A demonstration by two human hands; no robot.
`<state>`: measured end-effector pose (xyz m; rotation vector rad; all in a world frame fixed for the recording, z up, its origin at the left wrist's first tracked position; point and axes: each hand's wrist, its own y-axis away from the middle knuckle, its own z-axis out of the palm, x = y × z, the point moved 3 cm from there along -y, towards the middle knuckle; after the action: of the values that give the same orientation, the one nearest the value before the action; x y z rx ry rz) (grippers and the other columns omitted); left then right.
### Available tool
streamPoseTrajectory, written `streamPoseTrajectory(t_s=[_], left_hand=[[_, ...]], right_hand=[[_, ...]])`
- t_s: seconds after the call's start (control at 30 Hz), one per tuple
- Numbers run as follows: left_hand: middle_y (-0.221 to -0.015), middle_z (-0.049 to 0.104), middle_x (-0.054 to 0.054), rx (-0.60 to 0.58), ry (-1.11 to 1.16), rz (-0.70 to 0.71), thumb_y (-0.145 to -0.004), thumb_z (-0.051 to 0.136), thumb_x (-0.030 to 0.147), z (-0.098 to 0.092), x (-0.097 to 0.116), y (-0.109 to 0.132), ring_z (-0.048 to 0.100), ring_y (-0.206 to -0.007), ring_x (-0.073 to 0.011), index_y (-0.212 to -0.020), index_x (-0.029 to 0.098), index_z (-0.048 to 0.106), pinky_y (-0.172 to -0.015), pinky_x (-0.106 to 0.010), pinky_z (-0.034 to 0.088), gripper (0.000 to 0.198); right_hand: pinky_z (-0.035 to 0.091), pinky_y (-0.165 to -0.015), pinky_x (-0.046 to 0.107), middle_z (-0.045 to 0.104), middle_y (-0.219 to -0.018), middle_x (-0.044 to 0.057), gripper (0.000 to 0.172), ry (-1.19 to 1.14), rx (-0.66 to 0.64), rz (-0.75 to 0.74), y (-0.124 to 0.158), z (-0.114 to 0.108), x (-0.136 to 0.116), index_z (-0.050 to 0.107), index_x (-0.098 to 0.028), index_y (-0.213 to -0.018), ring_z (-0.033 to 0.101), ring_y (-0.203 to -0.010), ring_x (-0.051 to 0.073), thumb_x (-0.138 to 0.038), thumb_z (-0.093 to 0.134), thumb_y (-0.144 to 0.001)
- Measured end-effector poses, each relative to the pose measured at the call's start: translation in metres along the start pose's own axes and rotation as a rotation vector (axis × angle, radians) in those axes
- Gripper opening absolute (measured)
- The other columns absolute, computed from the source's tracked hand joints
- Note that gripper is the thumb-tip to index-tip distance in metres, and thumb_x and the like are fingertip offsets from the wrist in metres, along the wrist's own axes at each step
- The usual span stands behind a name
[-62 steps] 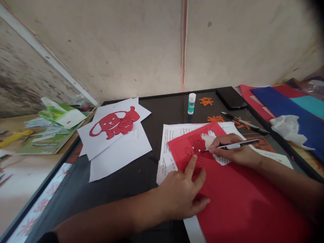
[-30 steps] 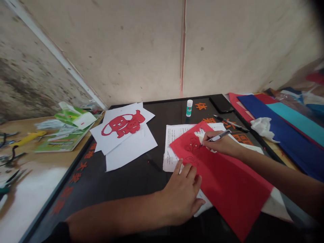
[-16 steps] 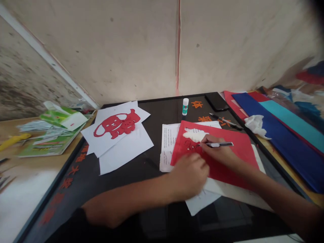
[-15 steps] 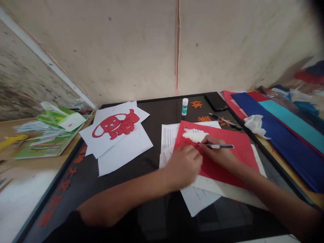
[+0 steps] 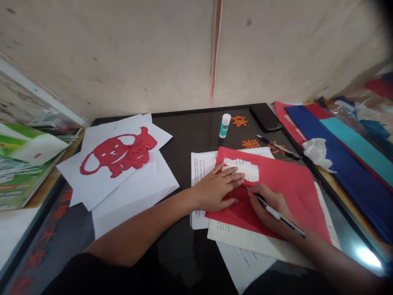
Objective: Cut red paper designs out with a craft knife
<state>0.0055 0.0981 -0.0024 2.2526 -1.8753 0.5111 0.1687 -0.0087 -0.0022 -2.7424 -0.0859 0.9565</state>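
A red sheet of paper (image 5: 285, 180) lies slanted over printed pages, with a ragged opening near its upper left. White printed paper (image 5: 251, 172) shows through that opening. My left hand (image 5: 219, 186) rests flat on the red sheet, fingers spread, partly covering the opening. In my right hand (image 5: 272, 207) is a slim black-and-silver pen (image 5: 278, 216), gripped low near its tip. The tip meets the red sheet just below the opening, close to my left fingertips.
Left on the black desk, a red paper cut-out of animals (image 5: 113, 155) lies on white sheets. Behind the red sheet stands a glue stick (image 5: 225, 125). A phone (image 5: 264, 117), another pen (image 5: 279, 147), crumpled tissue (image 5: 317, 152) and coloured sheets (image 5: 340, 164) are right.
My left hand has flattened from curled fingers and spread over the red sheet. The pen has swung so its rear end points toward me. The view has shifted slightly.
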Motion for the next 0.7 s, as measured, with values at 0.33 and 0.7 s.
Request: streamPoseTrajectory(t_s=[0.33, 0.7], left_hand=[[-0.158, 0.034, -0.005, -0.002, 0.014, 0.006, -0.097, 0.048, 0.047, 0.0023, -0.0022, 0.0002, 0.023, -0.149, -0.0265, -0.147, 0.017, 0.041, -0.123, -0.051, 0.006, 0.059], [-0.157, 0.035, -0.005, -0.011, 0.011, 0.0, -0.098, 0.046, 0.048, 0.0007, -0.0012, 0.0, 0.022, -0.149, -0.0253, -0.147, 0.017, 0.041, -0.123, -0.049, 0.003, 0.059]], right_hand=[[0.043, -0.053, 0.023, 0.061, -0.069, -0.002, 0.013, 0.016, -0.009, -0.13, -0.0008, -0.0041, 0.0005, 0.052, -0.021, -0.086, 0.054, -0.053, 0.01, -0.01, 0.05, -0.09], [0.041, -0.052, 0.024, 0.059, -0.067, -0.001, 0.016, 0.012, 0.012, -0.187, 0.0025, -0.0047, -0.0012, 0.05, -0.021, -0.082, 0.051, -0.053, 0.011, -0.006, 0.052, -0.086]])
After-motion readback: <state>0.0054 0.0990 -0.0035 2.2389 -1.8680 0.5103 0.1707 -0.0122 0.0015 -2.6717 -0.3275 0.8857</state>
